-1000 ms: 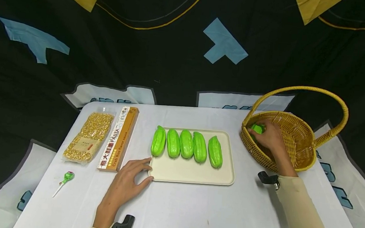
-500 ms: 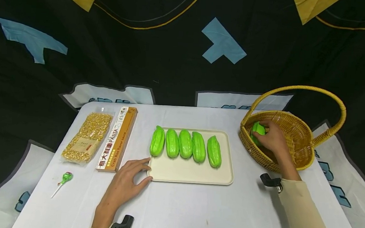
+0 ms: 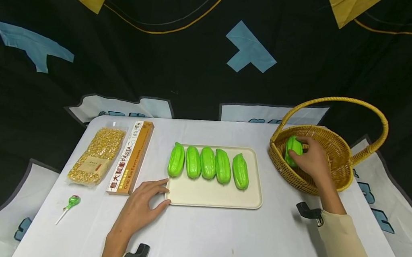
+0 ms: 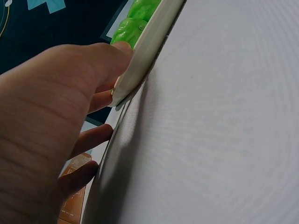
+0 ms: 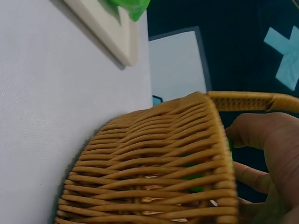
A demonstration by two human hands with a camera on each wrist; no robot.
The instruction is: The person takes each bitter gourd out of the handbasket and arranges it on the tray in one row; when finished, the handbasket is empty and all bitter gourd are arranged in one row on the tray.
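Observation:
Inside the wicker basket (image 3: 276, 160), at its left side, my right hand (image 3: 310, 159) holds a green ridged gourd (image 3: 292, 151) between thumb and fingers. The basket wall (image 5: 154, 163) hides most of that gourd in the right wrist view. My left hand (image 3: 141, 206) touches the left edge of a cream tray (image 3: 215, 196), its fingers spread and slightly bent. In the left wrist view the thumb (image 4: 117, 56) lies against the tray rim (image 4: 145, 51). Several similar gourds (image 3: 207, 163) lie in a row along the tray's far half, the rightmost one a little apart.
Left of the tray lie a pasta box (image 3: 131, 159) and a clear bag of corn kernels (image 3: 98, 154). A green lollipop (image 3: 71, 204) is nearer me. The basket's tall handle (image 3: 342, 99) arches over its opening. A dark curtain (image 3: 196, 71) hangs behind the table.
My right hand has shifted slightly right and towards me inside the basket. More of the gourd shows there now. The left hand and the row on the tray keep their places.

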